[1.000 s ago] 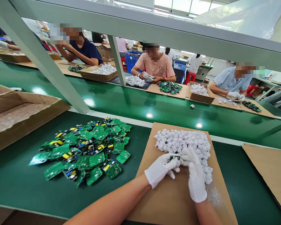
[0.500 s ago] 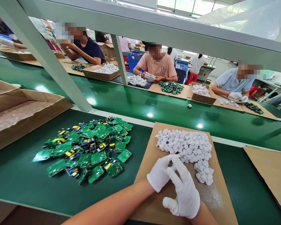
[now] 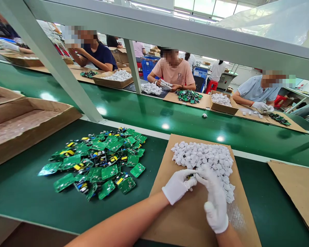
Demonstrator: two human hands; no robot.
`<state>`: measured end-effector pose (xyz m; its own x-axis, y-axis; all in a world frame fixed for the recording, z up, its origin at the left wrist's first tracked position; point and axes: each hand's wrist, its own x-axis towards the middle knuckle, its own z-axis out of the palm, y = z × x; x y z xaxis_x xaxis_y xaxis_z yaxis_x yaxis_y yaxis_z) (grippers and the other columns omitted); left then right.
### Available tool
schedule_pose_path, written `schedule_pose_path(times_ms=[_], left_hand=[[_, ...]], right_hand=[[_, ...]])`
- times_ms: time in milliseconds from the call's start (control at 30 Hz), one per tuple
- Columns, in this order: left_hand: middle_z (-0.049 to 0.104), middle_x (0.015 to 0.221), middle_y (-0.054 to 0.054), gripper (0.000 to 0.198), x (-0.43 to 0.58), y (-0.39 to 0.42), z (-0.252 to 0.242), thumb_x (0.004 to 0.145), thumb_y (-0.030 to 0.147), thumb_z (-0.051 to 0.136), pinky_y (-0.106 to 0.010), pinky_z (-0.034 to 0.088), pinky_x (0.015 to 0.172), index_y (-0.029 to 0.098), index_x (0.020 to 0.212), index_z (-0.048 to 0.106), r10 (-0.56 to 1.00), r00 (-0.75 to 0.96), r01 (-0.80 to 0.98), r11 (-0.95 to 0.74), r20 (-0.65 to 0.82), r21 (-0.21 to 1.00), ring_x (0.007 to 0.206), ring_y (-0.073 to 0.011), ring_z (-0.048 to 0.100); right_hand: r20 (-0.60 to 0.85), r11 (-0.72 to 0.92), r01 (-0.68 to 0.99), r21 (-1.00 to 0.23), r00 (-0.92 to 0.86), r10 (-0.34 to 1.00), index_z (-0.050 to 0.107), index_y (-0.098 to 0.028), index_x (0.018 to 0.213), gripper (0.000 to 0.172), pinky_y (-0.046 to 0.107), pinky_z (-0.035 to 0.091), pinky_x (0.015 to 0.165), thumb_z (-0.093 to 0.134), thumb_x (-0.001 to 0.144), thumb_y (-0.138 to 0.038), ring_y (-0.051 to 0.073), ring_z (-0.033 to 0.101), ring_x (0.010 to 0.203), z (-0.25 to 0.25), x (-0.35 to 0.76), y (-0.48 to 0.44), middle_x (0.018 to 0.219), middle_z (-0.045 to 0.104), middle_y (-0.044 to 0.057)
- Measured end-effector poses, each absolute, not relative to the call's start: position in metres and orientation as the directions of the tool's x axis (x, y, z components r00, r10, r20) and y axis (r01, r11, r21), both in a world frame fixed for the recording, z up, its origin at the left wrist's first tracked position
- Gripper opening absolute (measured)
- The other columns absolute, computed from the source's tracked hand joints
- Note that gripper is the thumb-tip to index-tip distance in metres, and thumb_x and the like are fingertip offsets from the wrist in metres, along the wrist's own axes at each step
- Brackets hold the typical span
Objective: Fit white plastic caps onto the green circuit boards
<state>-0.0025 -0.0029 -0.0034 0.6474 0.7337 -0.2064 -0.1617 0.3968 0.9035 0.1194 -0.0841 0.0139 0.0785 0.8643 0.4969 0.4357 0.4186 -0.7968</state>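
Note:
White gloves cover both of my hands. My left hand [image 3: 179, 185] is closed, pinching a small circuit board [image 3: 190, 176] between thumb and fingers; most of it is hidden, with only a dark and greenish bit showing. My right hand [image 3: 216, 200] is smeared by motion. Its fingers reach over to the board's side, close to my left fingertips, while the thumb stands apart. Behind my hands, white-wrapped pieces [image 3: 201, 156] lie in a dense layer on a cardboard sheet [image 3: 167, 221]. To the left is a heap of green circuit boards [image 3: 109, 171] with yellow and blue parts.
Cardboard trays [image 3: 33, 128] stand at the left edge. A slanted metal post [image 3: 64, 65] and a horizontal beam [image 3: 170, 25] cross ahead. Beyond runs a green conveyor belt [image 3: 144, 113] with one white piece [image 3: 204, 116]. Co-workers sit across it. Another cardboard sheet [image 3: 298, 188] lies right.
My right hand has swung right and its thumb has moved away from my left hand. My left thumb has come round onto the board. The white piece on the belt has shifted slightly left.

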Motion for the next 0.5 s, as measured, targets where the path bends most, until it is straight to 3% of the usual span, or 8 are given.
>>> schedule_pose_path(times_ms=[133,233,367,500], left_hand=[[0.059,0.079,-0.006,0.041,-0.002,-0.002,0.004,0.068,0.036,0.066,-0.022,0.045,0.052,0.012,0.101,0.059,0.720,0.660,-0.136,0.392,-0.212,0.910,0.068,-0.0137,0.054],[0.058,0.078,-0.005,0.039,-0.005,-0.003,0.010,0.071,0.036,0.064,-0.023,0.048,0.056,0.013,0.101,0.059,0.639,0.751,-0.184,0.445,-0.166,0.877,0.072,-0.0142,0.056],[0.060,0.076,-0.005,0.033,-0.008,-0.005,0.015,0.076,0.037,0.058,-0.023,0.049,0.059,0.014,0.099,0.060,0.554,0.823,-0.192,0.482,-0.128,0.855,0.070,-0.0127,0.057],[0.059,0.071,-0.005,0.025,-0.007,-0.004,0.016,0.074,0.033,0.060,-0.019,0.046,0.047,0.011,0.087,0.062,0.596,0.780,-0.141,0.467,-0.192,0.873,0.062,-0.0113,0.056]], right_hand=[[0.353,0.262,0.269,-0.927,0.392,0.850,0.038,-0.021,0.132,0.045,0.047,0.041,0.094,0.036,0.090,-0.039,0.027,0.049,0.116,0.003,0.128,-0.077,0.133,0.044,0.011],[0.199,0.084,0.309,-0.947,0.363,0.911,0.043,-0.021,0.130,0.045,0.044,0.039,0.098,0.044,0.088,-0.037,0.025,0.049,0.116,-0.006,0.128,-0.070,0.127,0.052,0.009],[0.061,-0.024,0.331,-0.943,0.244,0.968,0.056,-0.022,0.119,0.040,0.039,0.042,0.096,0.053,0.082,-0.038,0.025,0.053,0.111,-0.006,0.124,-0.064,0.115,0.063,0.007],[-0.009,-0.041,0.161,-0.986,0.197,0.980,0.064,-0.022,0.109,0.035,0.038,0.047,0.088,0.053,0.082,-0.042,0.025,0.059,0.101,-0.002,0.126,-0.063,0.106,0.068,0.007]])
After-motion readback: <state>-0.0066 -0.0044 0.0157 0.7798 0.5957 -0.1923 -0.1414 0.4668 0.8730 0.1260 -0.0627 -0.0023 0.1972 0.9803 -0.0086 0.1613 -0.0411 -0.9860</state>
